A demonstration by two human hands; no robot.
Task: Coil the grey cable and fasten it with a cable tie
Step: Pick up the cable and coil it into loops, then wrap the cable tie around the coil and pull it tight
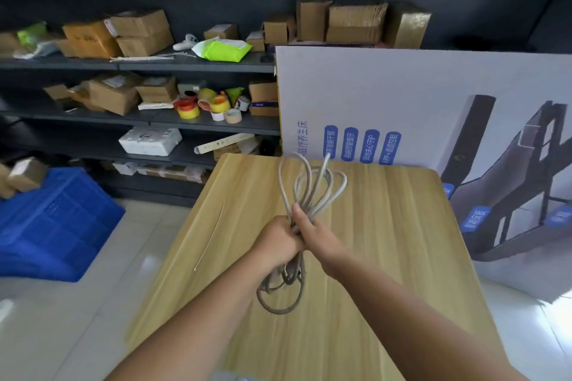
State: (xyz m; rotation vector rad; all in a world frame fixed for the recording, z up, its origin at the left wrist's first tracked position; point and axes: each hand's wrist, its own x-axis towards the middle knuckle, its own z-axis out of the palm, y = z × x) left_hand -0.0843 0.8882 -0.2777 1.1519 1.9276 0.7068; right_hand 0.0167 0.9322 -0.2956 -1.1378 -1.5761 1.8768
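Note:
The grey cable is gathered into a bundle of several long loops held above the wooden table. My left hand is closed around the middle of the bundle. My right hand grips the same spot from the right, thumb lying along the strands. Loops fan out above the hands and hang below them toward the table. A thin white cable tie lies straight on the table, to the left of both hands and apart from them.
A large white printed carton leans against the table's far and right edges. Dark shelves with cardboard boxes and tape rolls fill the back. A blue plastic crate sits on the tiled floor at left.

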